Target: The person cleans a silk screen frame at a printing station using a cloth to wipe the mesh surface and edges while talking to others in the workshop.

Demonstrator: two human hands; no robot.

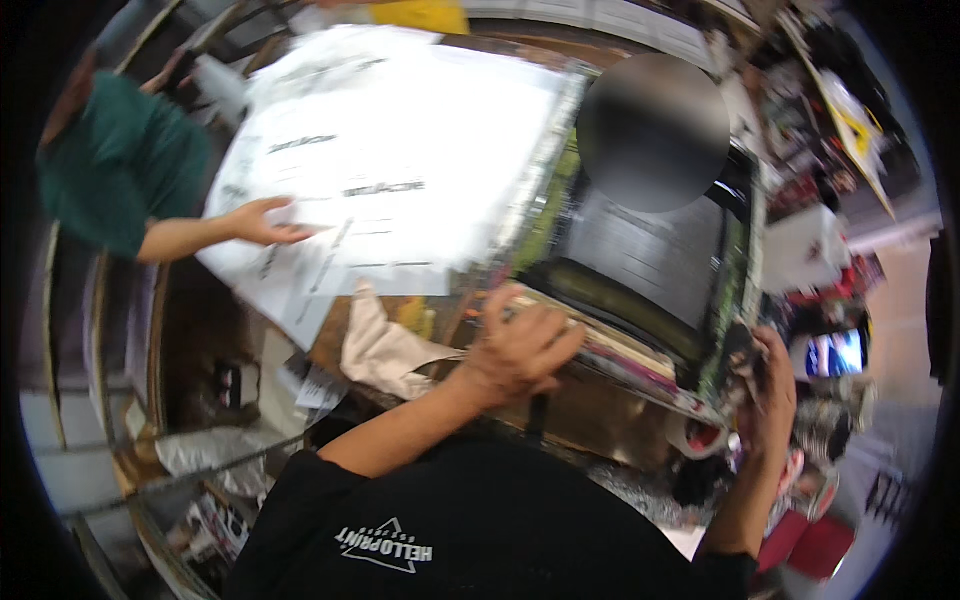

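A screen printing frame [757, 250] with dark, wet-looking ink along the inner edges of its mesh lies ahead of me, slightly right. My left hand [525, 345] curls its fingers over the frame's near left corner, at one end of a long pale bar [610, 338] along the near edge. At the near right corner, my right hand [770, 385] is closed around a dark, crumpled thing [740, 352], perhaps a rag. What lies beneath my left fingers is hidden. A blurred round patch covers the frame's far part.
Large printed white sheets [450, 130] lie to the left, under a co-worker's open hand [268, 222]. A beige cloth [375, 345] hangs near my left forearm. A tape roll [697, 438] sits below the frame; a lit phone [835, 353] and clutter fill the right side.
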